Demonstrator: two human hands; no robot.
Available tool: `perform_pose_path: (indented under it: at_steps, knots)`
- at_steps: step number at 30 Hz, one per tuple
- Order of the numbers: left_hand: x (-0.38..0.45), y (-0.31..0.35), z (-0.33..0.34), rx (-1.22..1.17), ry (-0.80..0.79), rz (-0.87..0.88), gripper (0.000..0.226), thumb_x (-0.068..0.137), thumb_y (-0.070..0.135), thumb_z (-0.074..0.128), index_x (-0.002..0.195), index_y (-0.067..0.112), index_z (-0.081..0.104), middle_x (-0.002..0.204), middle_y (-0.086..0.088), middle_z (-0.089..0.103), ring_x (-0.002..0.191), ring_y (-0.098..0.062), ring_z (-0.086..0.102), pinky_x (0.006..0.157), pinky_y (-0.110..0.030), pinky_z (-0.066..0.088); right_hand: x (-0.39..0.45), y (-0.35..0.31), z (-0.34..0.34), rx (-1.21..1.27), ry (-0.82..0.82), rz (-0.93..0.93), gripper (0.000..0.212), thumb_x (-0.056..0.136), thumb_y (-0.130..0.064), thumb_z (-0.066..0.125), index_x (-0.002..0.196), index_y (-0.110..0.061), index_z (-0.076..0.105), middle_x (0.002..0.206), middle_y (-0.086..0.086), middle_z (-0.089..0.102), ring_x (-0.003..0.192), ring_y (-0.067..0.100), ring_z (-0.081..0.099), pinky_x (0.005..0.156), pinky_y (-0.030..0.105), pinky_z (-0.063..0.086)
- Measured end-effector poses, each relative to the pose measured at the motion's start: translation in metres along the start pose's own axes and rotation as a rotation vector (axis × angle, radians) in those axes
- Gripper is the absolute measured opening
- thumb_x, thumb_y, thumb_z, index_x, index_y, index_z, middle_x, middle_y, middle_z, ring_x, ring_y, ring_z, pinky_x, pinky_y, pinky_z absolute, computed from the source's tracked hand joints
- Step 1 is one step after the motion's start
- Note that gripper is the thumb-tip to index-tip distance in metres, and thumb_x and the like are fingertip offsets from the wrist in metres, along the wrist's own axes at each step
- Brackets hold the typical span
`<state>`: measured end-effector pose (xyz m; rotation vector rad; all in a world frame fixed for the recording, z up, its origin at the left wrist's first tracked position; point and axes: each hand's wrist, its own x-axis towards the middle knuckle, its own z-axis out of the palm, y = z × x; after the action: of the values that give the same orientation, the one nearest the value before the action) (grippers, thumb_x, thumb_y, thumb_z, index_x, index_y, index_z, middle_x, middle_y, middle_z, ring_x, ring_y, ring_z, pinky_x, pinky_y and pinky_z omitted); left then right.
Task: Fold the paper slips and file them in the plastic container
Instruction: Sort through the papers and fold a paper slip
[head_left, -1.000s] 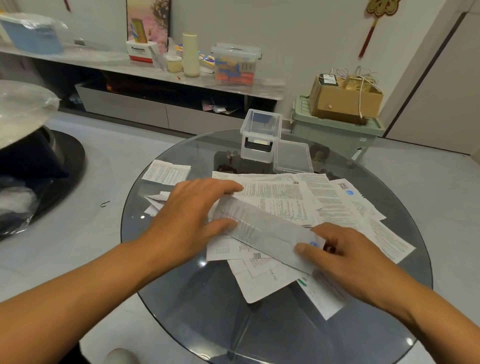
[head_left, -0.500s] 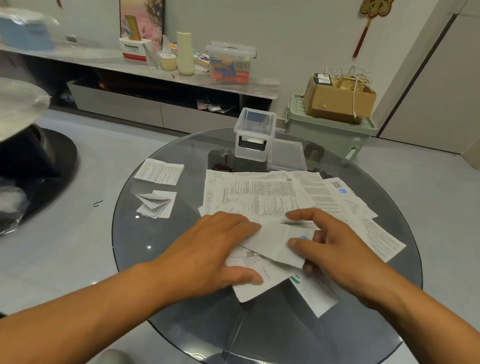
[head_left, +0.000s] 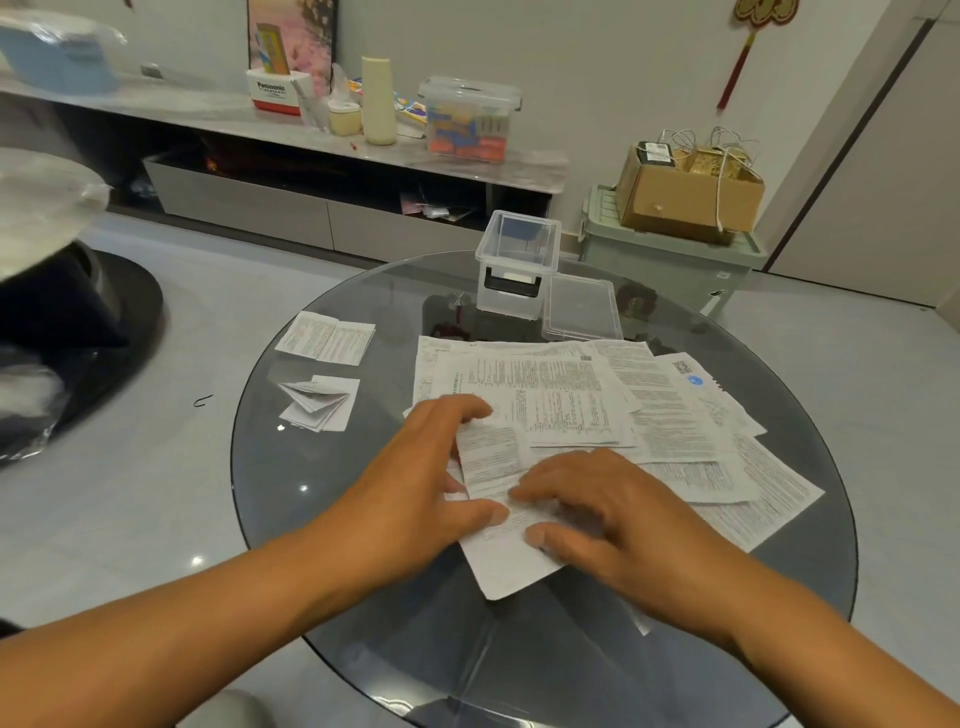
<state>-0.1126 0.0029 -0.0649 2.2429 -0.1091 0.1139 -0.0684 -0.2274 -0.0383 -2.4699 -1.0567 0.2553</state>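
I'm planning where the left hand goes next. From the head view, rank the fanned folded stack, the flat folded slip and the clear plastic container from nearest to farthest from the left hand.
1. Fanned folded stack, left of the left hand.
2. Flat folded slip, farther back left.
3. Clear plastic container, at the table's far edge.

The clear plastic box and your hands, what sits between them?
Head view: between the clear plastic box and both hands lies the spread of unfolded paper slips on the glass.
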Motion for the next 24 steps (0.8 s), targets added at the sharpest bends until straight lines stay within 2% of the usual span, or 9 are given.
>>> perform_pose_path:
  at_steps: [2,4,6,8,11,14,17,20,24]
  knots:
    - [0.001,-0.002,-0.004,0.144,0.011,0.061,0.072,0.076,0.037,0.087,0.132,0.045,0.042,0.131,0.028,0.032,0.118,0.009,0.039,0.088,-0.008,0.038,0.003,0.002,0.003,-0.021,-0.033,0.003,0.038,0.096,-0.049,0.065,0.134,-0.044,0.061,0.130,-0.036,0.049,0.124,-0.012,0.039,0.103,0.013,0.034]
    - [0.001,-0.001,-0.010,0.304,-0.023,0.135,0.066,0.079,0.052,0.080,0.136,0.040,0.051,0.138,0.024,0.030,0.128,0.003,0.028,0.101,-0.014,0.033,0.005,0.002,0.003,0.009,-0.034,0.030,0.046,0.093,-0.051,0.067,0.138,-0.044,0.057,0.132,-0.035,0.044,0.123,-0.012,0.039,0.103,0.014,0.036]
    - [0.000,0.002,-0.015,0.440,-0.111,0.182,0.070,0.080,0.071,0.067,0.139,0.037,0.054,0.139,0.021,0.037,0.128,0.000,0.029,0.107,-0.024,0.036,0.006,0.003,0.003,0.019,-0.020,0.055,0.055,0.090,-0.056,0.067,0.142,-0.046,0.052,0.137,-0.034,0.038,0.123,-0.010,0.040,0.105,0.020,0.040]
    - [-0.002,0.004,-0.016,0.548,-0.171,0.204,0.081,0.079,0.081,0.055,0.146,0.036,0.048,0.139,0.020,0.042,0.128,-0.001,0.034,0.109,-0.023,0.035,0.007,0.003,0.003,0.021,-0.021,0.073,0.062,0.089,-0.058,0.067,0.146,-0.047,0.045,0.141,-0.034,0.034,0.123,-0.010,0.039,0.107,0.024,0.042]
    - [-0.003,0.007,-0.018,0.579,-0.154,0.254,0.067,0.088,0.075,0.049,0.141,0.035,0.053,0.134,0.018,0.051,0.122,-0.005,0.045,0.104,-0.025,0.039,0.009,0.001,0.001,0.025,-0.042,0.067,0.063,0.090,-0.053,0.066,0.148,-0.050,0.041,0.139,-0.036,0.036,0.120,-0.009,0.041,0.105,0.024,0.042]
    - [-0.001,0.006,-0.021,0.625,-0.154,0.321,0.055,0.092,0.068,0.044,0.126,0.031,0.067,0.119,0.014,0.063,0.106,-0.010,0.058,0.091,-0.029,0.049,0.009,0.000,-0.004,0.097,-0.050,0.087,0.060,0.091,-0.033,0.066,0.143,-0.052,0.043,0.129,-0.036,0.042,0.113,-0.006,0.047,0.095,0.022,0.046]
    - [0.000,0.003,-0.020,0.599,-0.187,0.298,0.065,0.084,0.079,0.046,0.127,0.034,0.064,0.122,0.019,0.059,0.109,-0.005,0.054,0.092,-0.026,0.048,0.011,0.001,-0.008,0.164,-0.052,0.140,0.066,0.089,-0.018,0.069,0.138,-0.054,0.045,0.117,-0.033,0.048,0.103,-0.003,0.051,0.085,0.017,0.046]
    - [0.001,0.003,-0.020,0.590,-0.221,0.262,0.075,0.073,0.089,0.049,0.128,0.038,0.057,0.122,0.022,0.053,0.111,-0.002,0.047,0.094,-0.024,0.045,0.017,0.000,-0.007,0.215,-0.084,0.206,0.072,0.086,-0.019,0.073,0.137,-0.059,0.041,0.106,-0.029,0.054,0.091,0.000,0.056,0.080,0.022,0.051]
    - [-0.003,0.006,-0.019,0.587,-0.211,0.271,0.056,0.079,0.081,0.054,0.114,0.037,0.058,0.111,0.019,0.054,0.100,-0.004,0.048,0.086,-0.028,0.048,0.019,-0.004,-0.008,0.351,-0.196,0.213,0.077,0.083,-0.020,0.079,0.136,-0.061,0.040,0.102,-0.020,0.063,0.082,0.007,0.061,0.081,0.026,0.053]
